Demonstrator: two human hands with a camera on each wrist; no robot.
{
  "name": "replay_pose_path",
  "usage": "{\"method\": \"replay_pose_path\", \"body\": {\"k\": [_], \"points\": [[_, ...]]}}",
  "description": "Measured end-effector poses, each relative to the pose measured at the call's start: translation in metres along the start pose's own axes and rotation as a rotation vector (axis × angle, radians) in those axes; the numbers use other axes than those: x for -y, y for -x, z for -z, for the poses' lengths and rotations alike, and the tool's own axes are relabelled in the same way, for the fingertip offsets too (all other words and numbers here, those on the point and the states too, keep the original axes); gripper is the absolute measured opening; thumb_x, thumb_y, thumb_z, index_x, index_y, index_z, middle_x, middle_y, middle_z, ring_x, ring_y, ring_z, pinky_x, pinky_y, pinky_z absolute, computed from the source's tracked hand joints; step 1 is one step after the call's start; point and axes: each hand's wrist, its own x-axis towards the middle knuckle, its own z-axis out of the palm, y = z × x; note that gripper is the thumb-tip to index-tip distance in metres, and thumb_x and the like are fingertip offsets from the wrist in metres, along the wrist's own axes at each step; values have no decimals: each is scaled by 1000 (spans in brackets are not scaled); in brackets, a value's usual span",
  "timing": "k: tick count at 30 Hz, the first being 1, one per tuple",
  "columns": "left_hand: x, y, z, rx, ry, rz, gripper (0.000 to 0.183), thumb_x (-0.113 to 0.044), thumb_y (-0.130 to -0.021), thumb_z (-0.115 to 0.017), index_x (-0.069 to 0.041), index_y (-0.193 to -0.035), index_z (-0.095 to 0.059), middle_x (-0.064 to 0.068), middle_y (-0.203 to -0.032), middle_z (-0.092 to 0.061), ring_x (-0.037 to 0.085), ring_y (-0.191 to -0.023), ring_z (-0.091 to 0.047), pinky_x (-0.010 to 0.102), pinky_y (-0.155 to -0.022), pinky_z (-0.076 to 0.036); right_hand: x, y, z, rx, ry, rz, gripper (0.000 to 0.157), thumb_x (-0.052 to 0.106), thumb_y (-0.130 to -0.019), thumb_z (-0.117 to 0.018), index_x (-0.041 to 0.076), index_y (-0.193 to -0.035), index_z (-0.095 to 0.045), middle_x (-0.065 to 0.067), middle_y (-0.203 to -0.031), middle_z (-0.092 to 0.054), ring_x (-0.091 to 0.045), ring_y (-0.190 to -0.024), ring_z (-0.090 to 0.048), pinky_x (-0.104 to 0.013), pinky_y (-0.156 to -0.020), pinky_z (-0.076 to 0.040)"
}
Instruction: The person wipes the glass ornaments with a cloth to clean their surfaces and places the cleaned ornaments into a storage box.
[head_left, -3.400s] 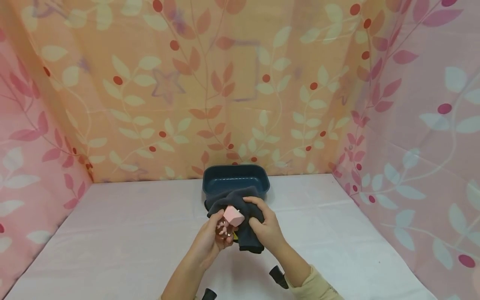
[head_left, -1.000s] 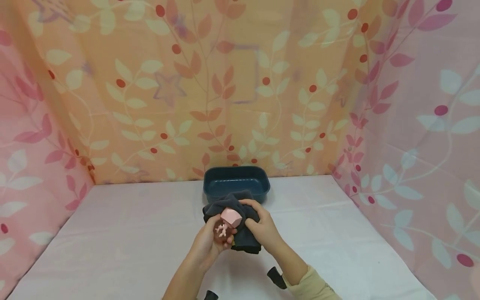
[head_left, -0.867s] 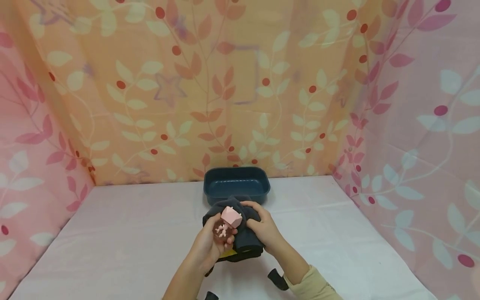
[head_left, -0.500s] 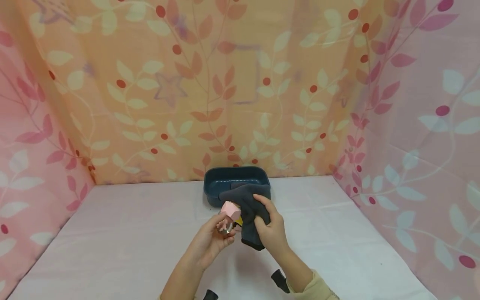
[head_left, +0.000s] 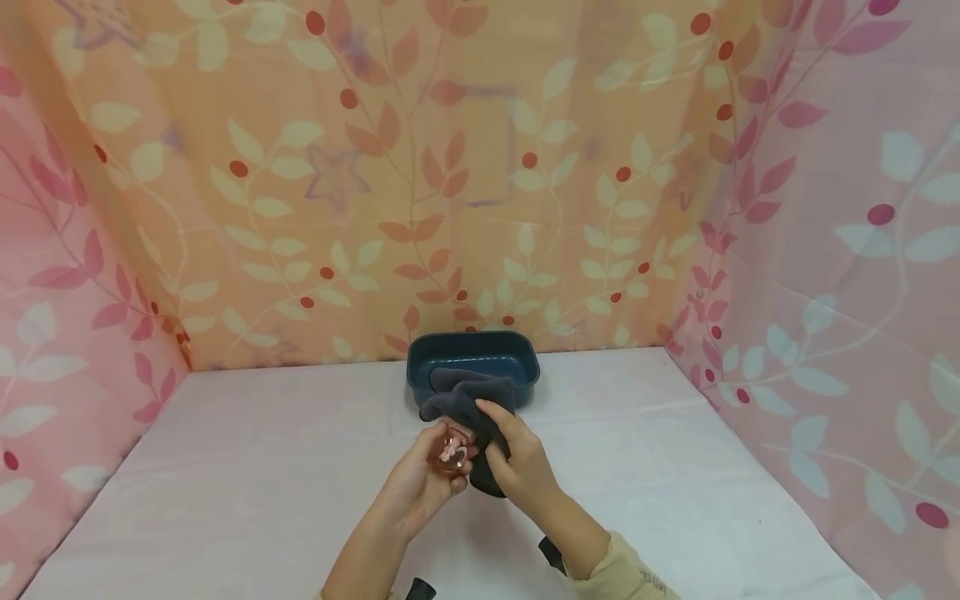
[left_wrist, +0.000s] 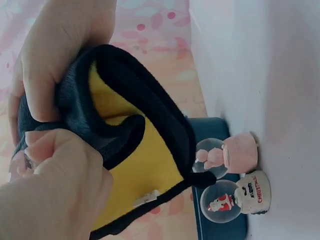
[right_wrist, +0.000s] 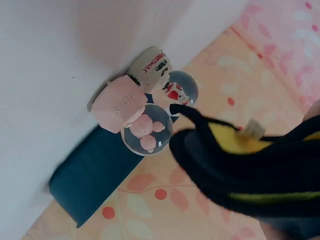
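Observation:
My left hand holds a small snow globe with a pink figure inside its clear dome. Over its pink base lies a dark grey cloth, which hides most of that base. My right hand grips the cloth from the right, thumb toward me, and presses it against the globe. In the left wrist view the cloth shows a yellow underside with black edging and a small white tag. Only a sliver of the held globe shows there, beside the left fingers.
A dark blue plastic basin stands at the back of the white table. In front of it are two more snow globes: one with a pink base, one Christmas globe with a whitish base. Patterned curtains surround the table.
The cloth slides about the globe, swinging right and then back left over the base. The pink base, plainly visible earlier, is now mostly covered. The left hand stays nearly in place.

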Motion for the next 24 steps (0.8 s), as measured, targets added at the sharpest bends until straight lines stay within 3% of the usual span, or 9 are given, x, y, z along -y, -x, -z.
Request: {"method": "replay_pose_path", "body": {"k": [3,6,9,13,16,21,24], "points": [[-1,1,0,4,-1,26,35,-28,-104,-30,-11,-94,-60,5,-94,-59,11,-74,-49,21,-62,-37,-2,-1,2,16,-52,-108,58,-16,-74,-55,6,-128,-55,-17,-114,-66,-20,-81,-59,-28,-70,-50],[-3,1,-1,5,-1,54,29,-27,-102,-34,-10,-98,-57,5,-93,-58,13,-73,-49,22,-62,-37,-4,-3,7,39,-121,-273,56,-15,-78,-53,8,-129,-56,-15,-121,-64,-20,-79,-59,-28,-64,-48],[-5,2,1,-5,-66,68,23,-29,-101,-38,-10,-102,-52,4,-92,-54,15,-75,-47,23,-63,-36,-3,-6,17,59,-160,-429,55,-14,-81,-51,10,-130,-56,-15,-125,-61,-21,-80,-60,-27,-62,-48],[-9,0,9,-50,-285,54,22,-30,-100,-47,-11,-88,-51,2,-81,-45,18,-79,-45,26,-64,-33,-3,-10,34,76,-196,-580,55,-12,-84,-48,11,-135,-54,-17,-133,-56,-27,-87,-60,-28,-64,-48],[-14,-4,14,-121,-453,30,25,-30,-97,-54,-8,-85,-55,2,-76,-45,19,-77,-46,28,-64,-34,-5,-14,47,81,-265,-690,59,-11,-84,-46,13,-138,-51,-16,-141,-48,-31,-98,-54,-31,-70,-46],[-25,-14,21,-294,-654,-5,36,-30,-94,-62,1,-113,-58,7,-92,-59,21,-76,-57,28,-62,-42,-9,-19,65,67,-456,-893,67,-13,-82,-43,14,-143,-45,-15,-146,-39,-33,-105,-48,-30,-73,-46],[-36,-22,28,-350,-762,-19,46,-31,-93,-64,2,-123,-54,13,-106,-62,24,-80,-63,29,-63,-46,-10,-21,73,42,-578,-1015,70,-13,-81,-43,17,-144,-42,-15,-144,-37,-33,-106,-48,-30,-72,-50]]}}
